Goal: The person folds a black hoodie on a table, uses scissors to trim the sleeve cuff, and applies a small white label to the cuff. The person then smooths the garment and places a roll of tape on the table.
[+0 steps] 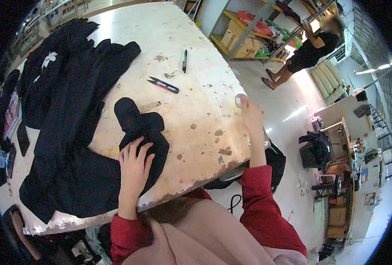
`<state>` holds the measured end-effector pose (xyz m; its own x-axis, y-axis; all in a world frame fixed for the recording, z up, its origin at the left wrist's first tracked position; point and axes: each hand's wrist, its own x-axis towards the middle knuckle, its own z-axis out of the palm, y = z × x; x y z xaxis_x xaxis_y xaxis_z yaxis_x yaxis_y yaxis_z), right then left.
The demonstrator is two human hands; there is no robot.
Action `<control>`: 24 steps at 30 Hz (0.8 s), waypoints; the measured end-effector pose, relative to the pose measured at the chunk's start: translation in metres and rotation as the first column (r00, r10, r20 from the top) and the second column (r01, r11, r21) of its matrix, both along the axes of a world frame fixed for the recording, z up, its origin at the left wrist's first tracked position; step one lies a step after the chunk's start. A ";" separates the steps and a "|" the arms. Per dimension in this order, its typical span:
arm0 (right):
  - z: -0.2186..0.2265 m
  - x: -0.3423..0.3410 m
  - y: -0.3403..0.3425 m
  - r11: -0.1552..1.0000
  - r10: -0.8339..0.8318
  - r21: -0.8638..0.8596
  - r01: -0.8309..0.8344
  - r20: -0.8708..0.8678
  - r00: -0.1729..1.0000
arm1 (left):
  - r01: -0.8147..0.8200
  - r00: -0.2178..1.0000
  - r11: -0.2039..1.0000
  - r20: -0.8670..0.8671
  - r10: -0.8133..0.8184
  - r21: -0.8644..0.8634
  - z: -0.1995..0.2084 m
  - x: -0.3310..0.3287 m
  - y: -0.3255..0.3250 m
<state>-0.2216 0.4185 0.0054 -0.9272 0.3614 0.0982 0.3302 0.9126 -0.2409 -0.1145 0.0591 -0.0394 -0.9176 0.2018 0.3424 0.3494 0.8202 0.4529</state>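
Observation:
My left hand lies with its fingers spread on a black cloth piece with rounded ends, pressing it to the worn white table. My right hand is at the table's right edge, its fingers closed round a small white disc-like thing, perhaps a tape roll. A large black garment with a white print spreads over the left of the table, touching the cloth piece. Beyond my left hand lie thread snips with dark blue and red handles. A black pen lies farther off.
Dark flat items and folded clothes lie along the far left. Past the table's right edge, a person in black stands by metal shelves holding boxes. A basket with black cloth stands on the floor to the right.

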 end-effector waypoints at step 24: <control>-0.003 0.071 -0.096 0.428 -0.038 -0.750 -0.504 -0.572 0.819 | 0.060 0.998 0.945 -0.050 -0.047 0.321 0.017 -0.035 0.083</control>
